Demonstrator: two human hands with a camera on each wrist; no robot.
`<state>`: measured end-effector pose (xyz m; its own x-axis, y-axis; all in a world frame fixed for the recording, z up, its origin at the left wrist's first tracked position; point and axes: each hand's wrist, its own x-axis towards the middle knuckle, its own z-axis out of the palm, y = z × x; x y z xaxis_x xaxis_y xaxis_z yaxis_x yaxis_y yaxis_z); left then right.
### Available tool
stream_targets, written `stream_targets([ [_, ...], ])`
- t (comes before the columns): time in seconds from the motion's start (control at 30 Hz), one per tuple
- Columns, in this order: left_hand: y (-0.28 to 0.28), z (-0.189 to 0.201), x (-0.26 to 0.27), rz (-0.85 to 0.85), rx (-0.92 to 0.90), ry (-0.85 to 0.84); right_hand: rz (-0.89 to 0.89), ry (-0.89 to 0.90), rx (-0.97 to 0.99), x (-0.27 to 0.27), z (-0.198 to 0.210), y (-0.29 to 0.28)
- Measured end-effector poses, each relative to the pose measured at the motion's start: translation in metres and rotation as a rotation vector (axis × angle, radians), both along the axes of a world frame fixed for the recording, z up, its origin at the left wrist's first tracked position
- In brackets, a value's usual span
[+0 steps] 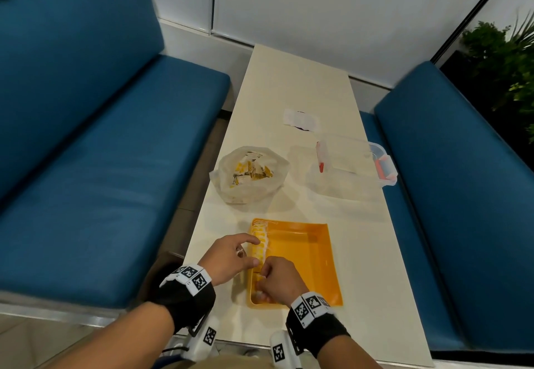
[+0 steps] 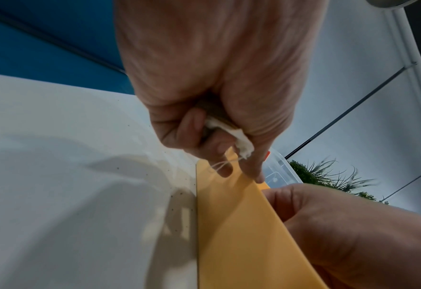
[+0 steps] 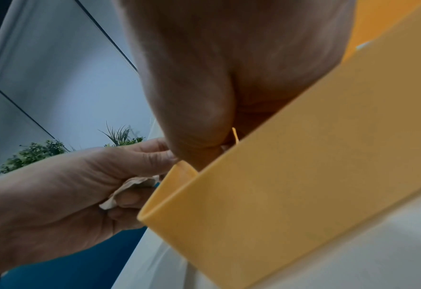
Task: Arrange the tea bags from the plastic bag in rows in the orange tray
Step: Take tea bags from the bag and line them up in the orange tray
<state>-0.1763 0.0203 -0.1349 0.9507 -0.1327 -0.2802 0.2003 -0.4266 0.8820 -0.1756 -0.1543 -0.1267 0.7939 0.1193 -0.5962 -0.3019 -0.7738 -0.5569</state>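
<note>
The orange tray (image 1: 323, 267) lies near the table's front edge, with a row of tea bags (image 1: 260, 241) along its left wall. My left hand (image 1: 245, 250) is at that wall; its curled fingers grip a white tea bag (image 2: 239, 138) with a loose string, while the forefinger reaches over the row. My right hand (image 1: 264, 277) is inside the tray's near left corner with its fingers curled, pinching a tea bag whose yellow tag (image 3: 235, 135) shows by the thumb. The open plastic bag (image 1: 250, 175) with more tea bags sits beyond the tray.
A clear lidded box (image 1: 355, 163) with red clips stands at the table's right edge. Farther back lie white packets (image 1: 300, 120). Blue benches (image 1: 101, 152) flank the narrow table on both sides.
</note>
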Motion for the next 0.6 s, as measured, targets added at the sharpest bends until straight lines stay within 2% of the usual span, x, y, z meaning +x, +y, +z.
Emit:
stream_targets([
  [0.33,-0.001,0.006,0.000,0.022,-0.021,0.010,0.009,-0.043,-0.022,0.003,0.003,0.004],
  [0.47,0.000,0.015,0.002,0.194,-0.225,0.154,0.004,-0.066,-0.048,0.005,0.009,0.001],
  [0.6,0.004,0.026,0.002,0.357,-0.523,0.370,-0.034,-0.239,-0.016,0.014,0.031,0.000],
])
